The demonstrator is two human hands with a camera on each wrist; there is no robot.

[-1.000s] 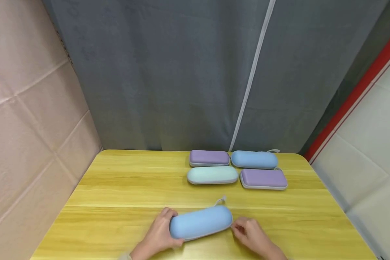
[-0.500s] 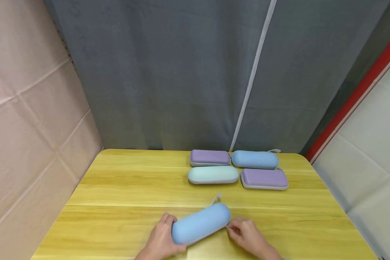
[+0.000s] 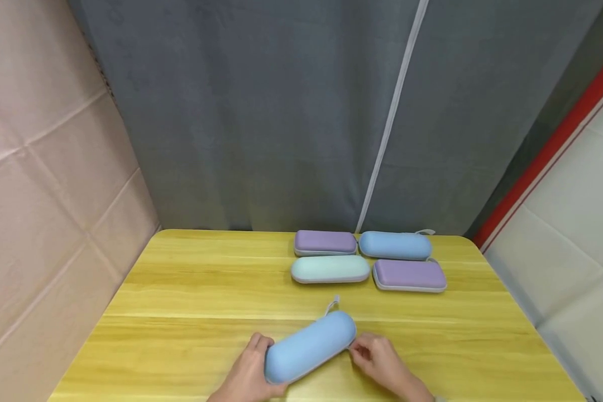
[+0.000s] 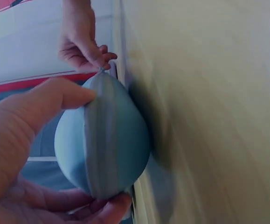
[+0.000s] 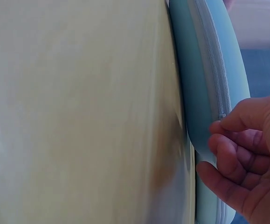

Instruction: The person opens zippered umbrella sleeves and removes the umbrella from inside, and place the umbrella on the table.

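A light blue zippered pencil case (image 3: 309,347) lies aslant near the table's front, its wrist loop (image 3: 333,303) sticking out at the far side. Its left end is gripped by my left hand (image 3: 250,368), thumb on the near side and fingers round the far side. At the right end, my right hand (image 3: 382,363) pinches the small zipper pull (image 5: 222,116) between thumb and index finger. A grey zipper band (image 5: 209,51) runs along the case's side, and it looks closed where the right wrist view shows it.
Behind, on the wooden table (image 3: 181,290), several more cases sit in two rows: a purple case (image 3: 325,242), a blue case (image 3: 395,245), a mint case (image 3: 330,269) and another purple case (image 3: 409,274). A grey curtain (image 3: 261,123) hangs beyond the back edge.
The blue case has turned, its right end swinging away from the table's front and its left end coming nearer. My right hand has shifted slightly left with the zipper end.
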